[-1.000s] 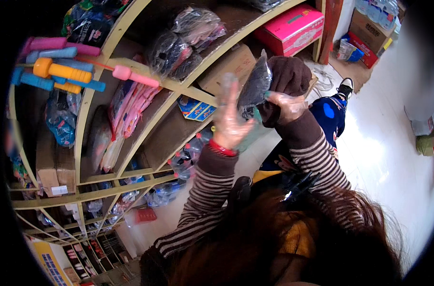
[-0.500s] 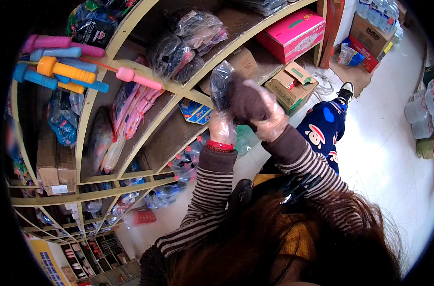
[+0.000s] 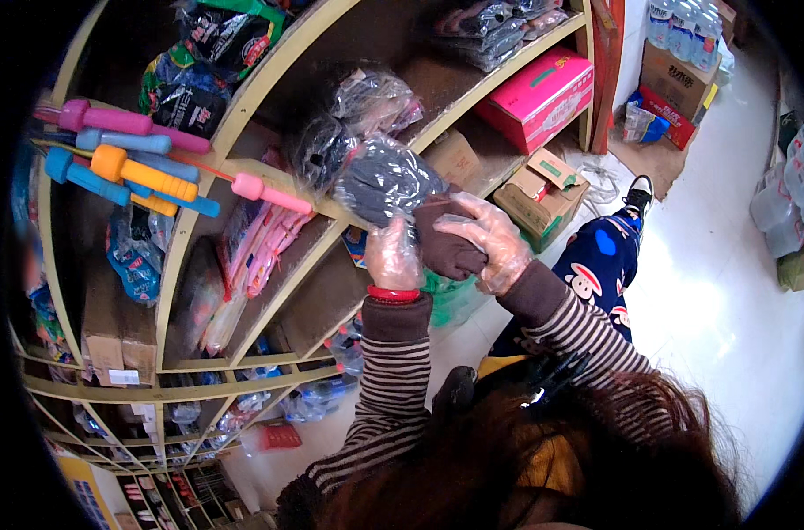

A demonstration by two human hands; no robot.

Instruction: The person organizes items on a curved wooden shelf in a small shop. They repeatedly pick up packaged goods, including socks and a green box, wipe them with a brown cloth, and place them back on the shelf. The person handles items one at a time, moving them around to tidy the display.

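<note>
Both my hands wear thin clear plastic gloves. My left hand (image 3: 396, 258), with a red band at the wrist, is closed on a clear plastic bag (image 3: 386, 179) of dark grey folded fabric. Right beside it, my right hand (image 3: 492, 243) grips a bunched brown fabric item (image 3: 446, 240); its exact kind does not show. The brown fabric touches the bag's lower right side. Behind the bag, more clear-wrapped clothing packs (image 3: 371, 97) lie on the curved-looking shelf (image 3: 499, 71).
Jump ropes with bright handles (image 3: 146, 175) hang off the shelf at left. A pink box (image 3: 539, 97) and an opened carton (image 3: 539, 194) sit at the far right of the shelving. Bottled water (image 3: 685, 31) stands on cartons beyond. Clear jugs (image 3: 786, 194) stand along the right side.
The bag has swung from edge-on to its broad side facing me. My hands have shifted slightly down, and the brown fabric has dropped beside the bag. The view has moved a little.
</note>
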